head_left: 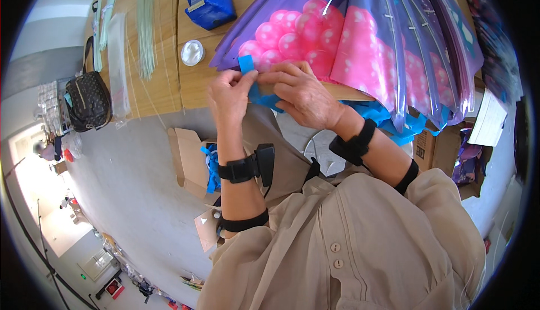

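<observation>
- Strip [246, 63], blue: pinched between thumb and fingertips of the left hand [229, 96], its short end raised above them.
- Right hand [304, 97]: fingers curled narrow, just beside the left; whether the strip is also gripped by it cannot be told.
- Sheet [304, 32], purple and pink: spread just beyond both hands, its pleats lying right of the right hand.
- Progress, as judged: the near left corner is being handled; no finished fastening can be made out there. Blue lengths [415, 124] hang right of the right hand; whether these are done or left is unclear.
- Tub [193, 52], white: placed left of the left hand.
</observation>
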Demonstrator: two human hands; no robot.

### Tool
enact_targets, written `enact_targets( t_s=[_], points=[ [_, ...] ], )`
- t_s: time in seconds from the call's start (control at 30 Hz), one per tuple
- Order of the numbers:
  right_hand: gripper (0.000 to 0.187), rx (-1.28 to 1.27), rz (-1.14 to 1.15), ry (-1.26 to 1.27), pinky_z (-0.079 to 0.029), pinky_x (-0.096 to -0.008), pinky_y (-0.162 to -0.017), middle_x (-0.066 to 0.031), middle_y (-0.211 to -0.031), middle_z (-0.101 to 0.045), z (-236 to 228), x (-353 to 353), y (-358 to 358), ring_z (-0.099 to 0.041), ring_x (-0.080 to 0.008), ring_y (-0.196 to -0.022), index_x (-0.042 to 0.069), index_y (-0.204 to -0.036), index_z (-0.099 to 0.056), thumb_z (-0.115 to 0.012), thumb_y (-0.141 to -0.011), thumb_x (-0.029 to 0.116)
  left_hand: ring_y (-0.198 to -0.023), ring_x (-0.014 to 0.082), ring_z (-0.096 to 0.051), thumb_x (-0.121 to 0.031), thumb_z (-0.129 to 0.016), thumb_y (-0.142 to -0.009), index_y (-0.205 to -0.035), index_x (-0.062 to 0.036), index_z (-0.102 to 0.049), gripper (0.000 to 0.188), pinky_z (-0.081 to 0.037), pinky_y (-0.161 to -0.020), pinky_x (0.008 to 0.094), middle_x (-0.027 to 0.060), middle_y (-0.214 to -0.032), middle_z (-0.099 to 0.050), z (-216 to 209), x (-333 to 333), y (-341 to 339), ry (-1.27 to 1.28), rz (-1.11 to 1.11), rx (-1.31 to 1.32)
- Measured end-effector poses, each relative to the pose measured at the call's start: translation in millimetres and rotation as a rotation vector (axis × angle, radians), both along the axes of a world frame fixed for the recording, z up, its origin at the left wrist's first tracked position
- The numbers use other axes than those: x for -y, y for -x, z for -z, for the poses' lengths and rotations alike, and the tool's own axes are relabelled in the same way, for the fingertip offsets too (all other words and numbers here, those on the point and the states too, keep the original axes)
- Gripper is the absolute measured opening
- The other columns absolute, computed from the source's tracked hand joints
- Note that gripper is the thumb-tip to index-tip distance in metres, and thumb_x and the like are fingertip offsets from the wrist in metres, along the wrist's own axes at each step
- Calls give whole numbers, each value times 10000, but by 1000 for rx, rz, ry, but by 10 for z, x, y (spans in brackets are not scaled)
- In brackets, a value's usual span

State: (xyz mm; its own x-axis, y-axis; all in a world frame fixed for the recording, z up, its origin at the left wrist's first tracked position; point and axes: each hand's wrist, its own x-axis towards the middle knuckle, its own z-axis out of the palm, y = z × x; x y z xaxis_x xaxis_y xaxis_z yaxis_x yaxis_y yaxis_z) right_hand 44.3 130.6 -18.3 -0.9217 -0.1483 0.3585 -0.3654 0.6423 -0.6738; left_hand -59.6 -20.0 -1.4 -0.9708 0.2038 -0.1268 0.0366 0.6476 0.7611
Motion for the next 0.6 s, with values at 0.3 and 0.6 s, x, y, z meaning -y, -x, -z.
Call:
enact_targets(
  t_s=[0.3, 0.6],
  points=[
    [157, 224, -271, -44, -443, -414, -739, -144, -887, -543, 133, 399, -422, -552, -326, -839, 39, -877, -509, -597, -767, 109, -645, 238, -520, -127, -634, -790, -825, -17, -591, 123, -405, -548, 357, 102, -742, -552, -359, -232, -522, 261, 283, -573],
    [243, 484, -132, 169, -438, -448, -752, -152, -934, -549, 117, 671, -407, -556, -357, -891, 26, -951, -513, -636, -820, 189, -817, 215, -577, -39, -593, -772, -875, -40, -628, 109, -418, -731, 354, 93, -870, -614, -877, -574, -1312, -610, 1360, -79]
  ],
)
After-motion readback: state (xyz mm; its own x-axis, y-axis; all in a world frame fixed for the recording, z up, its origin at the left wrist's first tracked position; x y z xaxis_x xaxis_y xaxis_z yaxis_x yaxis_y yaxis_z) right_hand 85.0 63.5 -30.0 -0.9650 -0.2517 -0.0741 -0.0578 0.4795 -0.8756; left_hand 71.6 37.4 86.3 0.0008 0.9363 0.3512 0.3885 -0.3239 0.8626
